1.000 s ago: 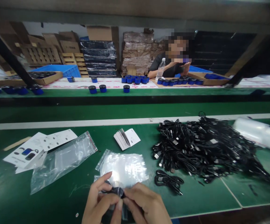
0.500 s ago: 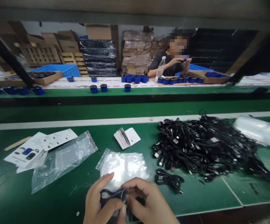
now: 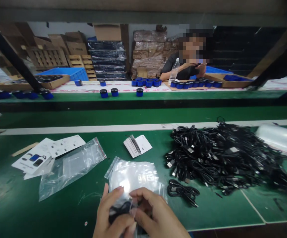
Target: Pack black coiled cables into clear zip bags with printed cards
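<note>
Shifted slightly right and up since earlier frame: both hands, same pinch kept. Left hand [image 3: 110,215] and right hand [image 3: 155,216] fingers closed on black cable [image 3: 120,209] and clear bag [image 3: 133,175], low over green worktop [image 3: 79,211]. Cable pile [image 3: 220,155] right, booklet [image 3: 137,145] beyond.

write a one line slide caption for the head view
Left hand and right hand grip a coiled black cable at a clear plastic bag, beside a heap of cables.

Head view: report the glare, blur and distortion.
Head view: glare whitens the stack of clear bags above both hands; left hand and right hand are soft at the bottom edge; bench lines bow from wide-angle distortion; the person opposite has a pixelated face.
</note>
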Demonstrator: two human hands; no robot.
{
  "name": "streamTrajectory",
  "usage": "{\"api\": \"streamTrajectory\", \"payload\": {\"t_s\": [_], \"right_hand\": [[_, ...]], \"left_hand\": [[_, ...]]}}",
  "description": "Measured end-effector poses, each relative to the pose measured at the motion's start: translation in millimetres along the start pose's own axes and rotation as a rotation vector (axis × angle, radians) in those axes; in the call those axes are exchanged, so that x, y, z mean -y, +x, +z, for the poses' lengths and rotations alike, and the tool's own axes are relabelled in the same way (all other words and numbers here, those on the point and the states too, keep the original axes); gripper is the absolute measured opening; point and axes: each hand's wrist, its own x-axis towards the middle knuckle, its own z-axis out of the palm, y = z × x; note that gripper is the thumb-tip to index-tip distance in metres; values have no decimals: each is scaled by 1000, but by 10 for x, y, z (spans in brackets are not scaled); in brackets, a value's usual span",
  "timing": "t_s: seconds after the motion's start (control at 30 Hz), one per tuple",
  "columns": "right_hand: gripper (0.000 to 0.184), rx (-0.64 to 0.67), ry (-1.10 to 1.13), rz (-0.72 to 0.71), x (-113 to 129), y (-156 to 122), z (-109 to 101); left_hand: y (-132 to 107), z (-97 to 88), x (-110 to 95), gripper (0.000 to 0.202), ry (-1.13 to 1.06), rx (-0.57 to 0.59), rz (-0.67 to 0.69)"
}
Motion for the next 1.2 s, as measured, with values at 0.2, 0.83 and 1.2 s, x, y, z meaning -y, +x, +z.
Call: {"api": "streamTrajectory", "payload": {"t_s": [0.2,0.83,1.2], "right_hand": [[21,50,190,72,-42,68,-15],[18,-6,15,-6,-25,191,-103],[23,-112,201,-29,-57,160,-48]], "left_hand": [[216,-245,140,26,-139,157,-291],[317,-315,153,43,-615,393,-969],[356,-225,185,49,-640,18,-1075]]}}
